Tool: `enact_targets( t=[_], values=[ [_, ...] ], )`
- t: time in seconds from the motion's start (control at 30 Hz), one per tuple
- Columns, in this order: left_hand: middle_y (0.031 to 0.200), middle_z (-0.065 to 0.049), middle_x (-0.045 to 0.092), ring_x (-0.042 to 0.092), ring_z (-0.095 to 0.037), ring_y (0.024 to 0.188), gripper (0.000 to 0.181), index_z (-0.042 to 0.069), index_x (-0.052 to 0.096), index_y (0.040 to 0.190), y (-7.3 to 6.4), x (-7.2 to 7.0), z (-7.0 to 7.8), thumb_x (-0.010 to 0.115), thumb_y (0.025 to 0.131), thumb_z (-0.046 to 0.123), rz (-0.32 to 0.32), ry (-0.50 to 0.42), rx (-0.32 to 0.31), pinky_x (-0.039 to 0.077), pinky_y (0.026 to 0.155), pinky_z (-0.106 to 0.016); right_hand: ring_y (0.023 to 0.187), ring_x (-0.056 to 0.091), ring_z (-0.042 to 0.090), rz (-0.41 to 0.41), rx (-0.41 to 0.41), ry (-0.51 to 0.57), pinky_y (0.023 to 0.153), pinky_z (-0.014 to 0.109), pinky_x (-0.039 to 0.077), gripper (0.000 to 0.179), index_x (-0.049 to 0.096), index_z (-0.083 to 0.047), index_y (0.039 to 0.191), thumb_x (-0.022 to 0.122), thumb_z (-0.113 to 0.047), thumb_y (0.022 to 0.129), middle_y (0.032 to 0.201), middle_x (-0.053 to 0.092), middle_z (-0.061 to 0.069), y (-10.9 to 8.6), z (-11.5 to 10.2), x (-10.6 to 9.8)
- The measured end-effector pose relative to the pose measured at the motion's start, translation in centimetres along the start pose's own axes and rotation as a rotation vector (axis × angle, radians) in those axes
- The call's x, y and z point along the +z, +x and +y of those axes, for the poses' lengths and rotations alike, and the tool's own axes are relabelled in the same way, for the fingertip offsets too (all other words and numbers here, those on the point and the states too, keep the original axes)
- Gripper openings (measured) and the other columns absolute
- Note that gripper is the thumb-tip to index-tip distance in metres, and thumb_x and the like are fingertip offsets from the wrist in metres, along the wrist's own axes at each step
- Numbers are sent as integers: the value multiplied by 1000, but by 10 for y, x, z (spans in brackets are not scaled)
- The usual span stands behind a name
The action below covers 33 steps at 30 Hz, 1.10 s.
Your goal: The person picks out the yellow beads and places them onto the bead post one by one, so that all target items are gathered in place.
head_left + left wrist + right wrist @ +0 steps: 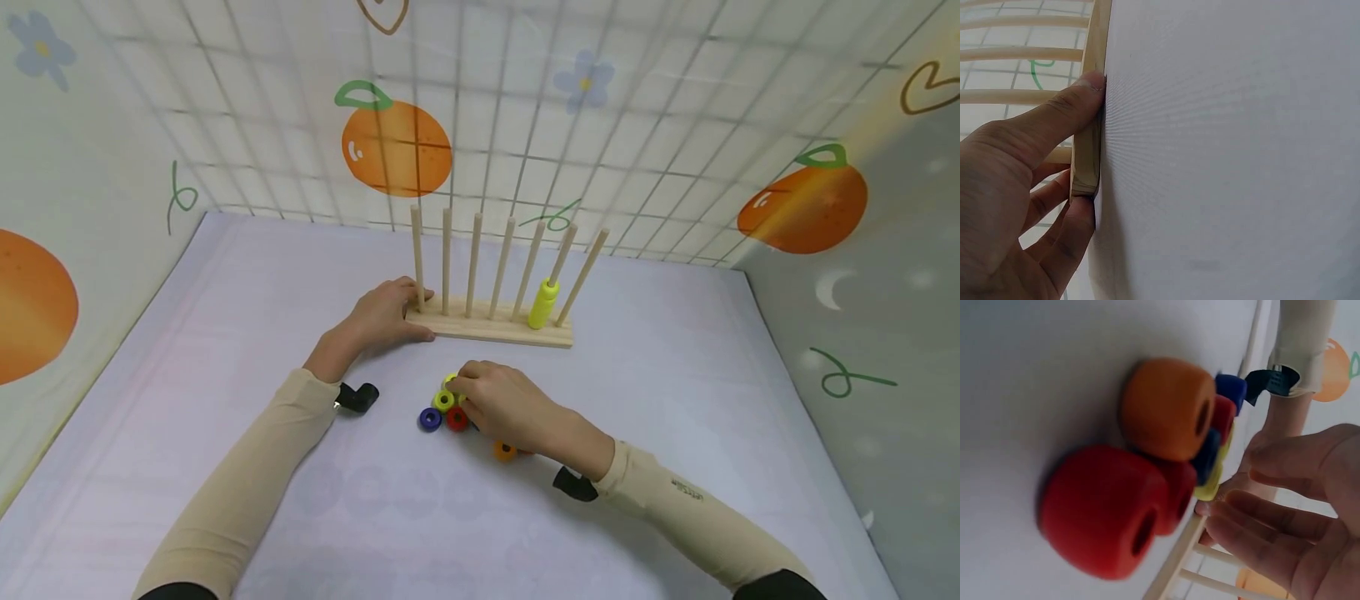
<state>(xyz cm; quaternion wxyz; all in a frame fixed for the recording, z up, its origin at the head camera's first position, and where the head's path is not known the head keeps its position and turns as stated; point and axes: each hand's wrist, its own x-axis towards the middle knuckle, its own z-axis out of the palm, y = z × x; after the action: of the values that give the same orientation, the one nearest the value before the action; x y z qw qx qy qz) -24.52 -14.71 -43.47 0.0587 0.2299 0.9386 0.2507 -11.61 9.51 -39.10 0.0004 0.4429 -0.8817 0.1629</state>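
Observation:
A wooden peg rack (pixel 491 327) with several upright pegs stands on the table. My left hand (pixel 386 314) grips the left end of its base; in the left wrist view the thumb (pixel 1079 100) presses the front edge and fingers wrap the end. Yellow beads (pixel 543 305) are stacked on the peg second from the right. My right hand (pixel 510 404) reaches over a loose group of beads, its fingertips beside a yellow bead (pixel 444 401). In the right wrist view its thumb and fingers are apart, with no bead showing between them.
Around the right hand lie a blue bead (pixel 430 419), a red bead (pixel 457 418) and an orange bead (pixel 505 451). Another red bead (pixel 1104 512) is close to the right wrist camera. A white wire grid (pixel 510 108) behind printed cloth rises at the table's back.

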Motion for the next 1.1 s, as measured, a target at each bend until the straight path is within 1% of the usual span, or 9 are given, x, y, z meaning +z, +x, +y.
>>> enact_targets(
  t=[0.13,0.27,0.47,0.57,0.73,0.93,1.1],
  values=[
    [135,-7,57,53,-29,118,74,9,62,137,0,1,-1,86,77,45,-3,-5,-3,45,90,-44,89,63,16,-20,6,-5,77,29,53,21,74,-5,112,68,-4,92,99,67,4,0,0,5],
    [135,-7,57,53,-29,118,74,9,62,137,0,2,-1,86,77,45,-2,-3,1,45,90,-44,88,63,16,-17,5,-2,77,28,52,19,74,-4,110,68,-3,92,99,66,5,0,0,8],
    [137,-6,57,53,-29,118,72,9,63,134,1,3,-2,86,76,45,0,7,2,45,89,-43,78,59,12,-10,6,13,69,23,49,16,76,-5,103,67,0,91,92,62,4,1,2,11],
    [137,-7,57,53,-29,118,73,8,63,135,1,3,-2,86,77,44,-4,3,3,45,88,-43,75,57,11,-11,9,23,66,21,47,15,77,-6,99,67,1,91,88,61,2,0,3,11],
    [134,-8,58,54,-29,115,74,9,62,137,1,2,-1,86,77,44,-1,4,0,45,88,-43,73,57,10,-25,32,43,64,20,46,13,78,-6,97,69,0,91,87,60,2,0,4,11],
    [134,-8,58,54,-26,107,74,9,61,138,0,2,-2,86,77,44,-1,-2,-1,45,84,-42,78,63,11,-46,35,71,67,20,49,10,76,-6,95,68,-1,91,92,65,4,1,4,10],
    [134,-7,58,54,-26,109,73,8,62,136,2,3,-3,86,77,44,-1,-3,6,44,85,-42,72,57,8,-83,39,86,64,20,46,10,74,-7,91,69,0,87,87,63,1,2,4,9]
  ],
)
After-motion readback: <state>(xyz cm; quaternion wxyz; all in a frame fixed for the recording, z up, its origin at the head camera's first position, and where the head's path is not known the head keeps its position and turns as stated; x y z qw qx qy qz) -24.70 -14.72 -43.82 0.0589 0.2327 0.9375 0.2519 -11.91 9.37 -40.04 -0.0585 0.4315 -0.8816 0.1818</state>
